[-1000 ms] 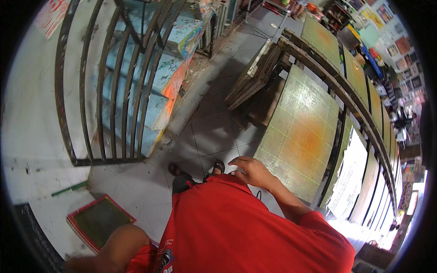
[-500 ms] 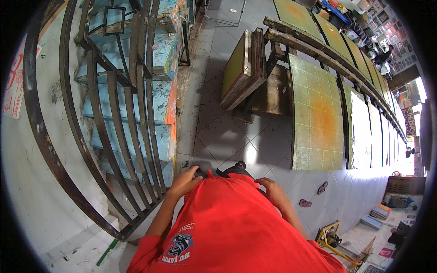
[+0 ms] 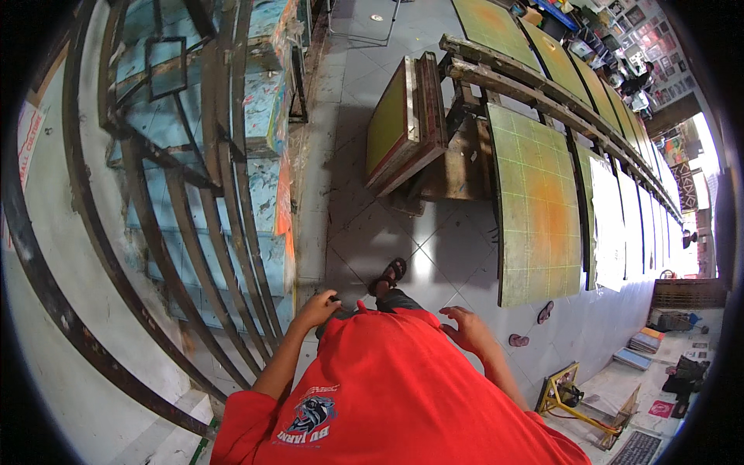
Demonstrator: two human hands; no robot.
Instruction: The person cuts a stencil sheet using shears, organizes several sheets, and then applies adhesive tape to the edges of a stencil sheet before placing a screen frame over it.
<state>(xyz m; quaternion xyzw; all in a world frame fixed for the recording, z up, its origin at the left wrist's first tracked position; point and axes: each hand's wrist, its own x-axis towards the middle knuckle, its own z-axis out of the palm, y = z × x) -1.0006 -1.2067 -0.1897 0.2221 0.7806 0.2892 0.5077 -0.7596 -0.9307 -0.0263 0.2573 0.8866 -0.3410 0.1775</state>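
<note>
My left hand (image 3: 318, 308) hangs beside the left of my red shirt (image 3: 387, 387), near the dark steel railing (image 3: 167, 232); its fingers are curled, and whatever they may hold is too small to make out. My right hand (image 3: 463, 325) is at the other side of the shirt, its fingers apart and loosely bent, with nothing visible in them. One sandaled foot (image 3: 391, 271) shows ahead of me on the tiled floor.
Paint-spattered blue stairs (image 3: 194, 116) stand behind the railing at left. Stacked framed boards (image 3: 399, 124) lean by a long rack of green-yellow printing platens (image 3: 535, 209) at right. Slippers (image 3: 519, 339) lie on the floor (image 3: 434, 240); a yellow metal frame (image 3: 558, 387) is at lower right.
The view has swung and moved forward, so the railing slides down and back alongside me. My left hand came up to beside my waist; a foot has stepped forward.
</note>
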